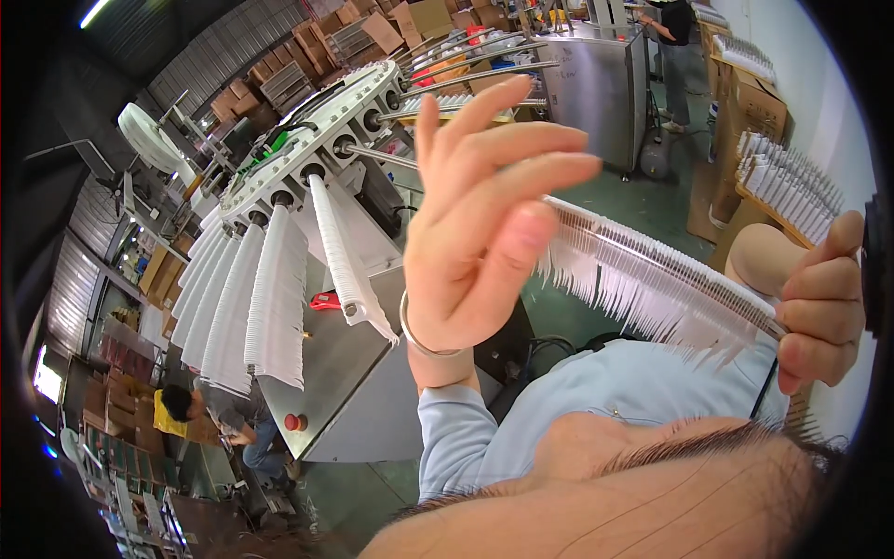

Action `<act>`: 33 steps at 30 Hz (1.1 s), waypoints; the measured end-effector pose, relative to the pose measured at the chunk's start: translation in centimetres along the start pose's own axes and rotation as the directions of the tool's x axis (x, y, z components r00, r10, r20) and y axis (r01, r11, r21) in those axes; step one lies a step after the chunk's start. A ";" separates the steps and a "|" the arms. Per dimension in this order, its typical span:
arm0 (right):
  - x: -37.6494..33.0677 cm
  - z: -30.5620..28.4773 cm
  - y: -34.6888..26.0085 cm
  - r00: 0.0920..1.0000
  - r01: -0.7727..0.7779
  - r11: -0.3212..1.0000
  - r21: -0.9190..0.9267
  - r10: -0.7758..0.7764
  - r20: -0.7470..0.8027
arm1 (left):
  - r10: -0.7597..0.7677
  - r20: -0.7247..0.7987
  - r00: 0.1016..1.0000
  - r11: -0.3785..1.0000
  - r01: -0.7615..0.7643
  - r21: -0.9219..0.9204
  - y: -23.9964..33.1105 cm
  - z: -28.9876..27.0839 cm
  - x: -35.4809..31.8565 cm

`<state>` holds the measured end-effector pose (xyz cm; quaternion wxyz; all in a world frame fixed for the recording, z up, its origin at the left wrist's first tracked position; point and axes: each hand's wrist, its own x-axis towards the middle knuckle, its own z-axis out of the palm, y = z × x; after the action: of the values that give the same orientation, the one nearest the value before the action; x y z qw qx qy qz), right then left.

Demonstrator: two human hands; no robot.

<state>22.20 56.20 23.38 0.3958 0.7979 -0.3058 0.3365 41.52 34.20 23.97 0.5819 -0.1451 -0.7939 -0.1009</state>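
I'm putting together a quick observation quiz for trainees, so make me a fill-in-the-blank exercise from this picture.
1. The right hand grips one end of a rod.
The pieces strung along it are ____ in colour.
2. The bracelet is on the person's ____ wrist.
3. The round button on the metal surface is ____.

Missing words: white; left; red.

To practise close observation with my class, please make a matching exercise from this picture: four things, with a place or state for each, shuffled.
1. Bare left hand
2. Bare right hand
3. Round red button
4. Slender metal rod strung with white strips

A. Near a corner of the grey metal cabinet
B. Slanting between the hands in the picture
C. Raised and open
D. Closed at the rod's end

Pairs: 1-C, 2-D, 3-A, 4-B
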 end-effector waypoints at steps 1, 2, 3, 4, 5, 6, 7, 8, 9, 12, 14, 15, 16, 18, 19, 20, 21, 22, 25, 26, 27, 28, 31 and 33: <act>0.1 0.1 0.0 1.000 0.000 1.000 -0.005 -0.001 -0.010 | 0.003 -0.001 1.000 1.000 -0.003 -0.003 0.0 0.2 -0.4; 0.3 0.4 0.0 1.000 0.000 1.000 -0.009 0.000 -0.008 | -0.026 -0.142 0.990 0.999 0.032 0.035 0.0 0.5 -0.9; 0.4 1.6 0.7 0.999 0.031 0.999 0.026 -0.030 -0.045 | -0.061 -0.287 0.956 0.989 0.097 0.111 0.0 0.1 -2.2; 0.6 3.1 1.3 0.995 0.063 0.996 0.064 -0.058 -0.084 | -0.029 -0.355 0.934 0.978 0.100 0.184 0.2 -0.1 -3.6; 0.9 3.2 1.2 0.992 0.073 0.996 0.050 -0.068 -0.104 | 0.016 -0.417 0.909 0.975 0.078 0.207 0.3 0.3 -4.4; 1.3 3.5 1.1 0.993 0.074 0.996 0.048 -0.069 -0.100 | 0.015 -0.420 0.907 0.976 0.078 0.204 0.4 0.7 -5.3; 1.7 3.9 1.1 0.991 0.084 0.995 0.051 -0.078 -0.110 | 0.064 -0.496 0.866 0.972 0.059 0.228 0.5 1.0 -6.3; 2.0 4.5 1.4 0.990 0.086 0.995 0.050 -0.080 -0.117 | 0.108 -0.566 0.817 0.968 0.043 0.247 0.2 1.5 -7.1; 2.2 5.0 1.8 0.989 0.089 0.995 0.051 -0.082 -0.124 | 0.102 -0.567 0.818 0.969 0.047 0.241 -0.2 2.0 -7.8; 3.7 4.7 2.1 0.995 0.094 0.993 0.071 -0.091 -0.037 | 0.152 -0.482 0.863 0.955 -0.002 0.297 0.6 2.7 -8.1; 4.3 5.7 2.8 0.995 0.102 0.989 0.103 -0.103 0.000 | 0.146 -0.459 0.876 0.951 0.004 0.310 0.8 3.2 -8.5; 4.9 8.1 3.3 0.989 0.138 0.978 0.154 -0.127 -0.078 | 0.131 -0.438 0.890 0.937 0.034 0.348 0.9 2.7 -9.3; 5.4 9.6 3.7 0.980 0.161 0.972 0.170 -0.137 -0.144 | 0.119 -0.419 0.900 0.933 0.043 0.357 0.8 2.6 -9.7; 6.7 12.4 4.7 0.977 0.184 0.958 0.219 -0.154 -0.148 | 0.100 -0.420 0.902 0.925 0.071 0.372 0.8 2.5 -10.1; 7.1 13.0 5.0 0.975 0.201 0.946 0.255 -0.167 -0.150 | 0.083 -0.419 0.904 0.922 0.090 0.376 0.9 2.4 -10.1; 7.2 13.3 5.2 0.974 0.202 0.945 0.256 -0.168 -0.152 | 0.065 -0.419 0.906 0.919 0.109 0.379 0.8 2.5 -10.1; 7.2 13.5 5.4 0.974 0.200 0.940 0.275 -0.161 -0.158 | 0.065 -0.418 0.906 0.917 0.110 0.383 0.7 2.4 -10.1; 7.3 13.8 5.5 0.974 0.197 0.934 0.296 -0.154 -0.164 | 0.050 -0.409 0.911 0.912 0.125 0.390 0.6 2.3 -10.0; 6.8 14.5 6.0 0.980 0.173 0.891 0.420 -0.115 -0.160 | 0.003 -0.393 0.919 0.896 0.172 0.410 0.7 2.1 -10.2; 6.6 14.7 6.1 0.985 0.151 0.851 0.503 -0.088 -0.148 | -0.042 -0.440 0.897 0.887 0.236 0.397 0.6 2.2 -10.1; 6.4 14.8 6.2 0.989 0.128 0.804 0.581 -0.061 -0.133 | -0.085 -0.486 0.870 0.876 0.298 0.380 0.4 2.2 -9.9; 6.2 14.9 6.3 0.989 0.126 0.801 0.585 -0.059 -0.132 | -0.125 -0.529 0.839 0.863 0.355 0.359 0.3 2.3 -9.7; 5.2 14.6 6.1 0.966 0.201 0.748 0.632 -0.043 -0.257 | -0.172 -0.550 0.817 0.857 0.399 0.325 0.1 2.5 -9.4; 3.8 12.8 5.7 0.961 0.208 0.752 0.626 -0.038 -0.274 | -0.191 -0.564 0.804 0.853 0.420 0.311 0.1 2.5 -9.0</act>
<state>23.94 41.75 22.87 0.1509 0.8561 -0.0656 0.4899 41.83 34.05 14.61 0.7640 0.1492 -0.6251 -0.0570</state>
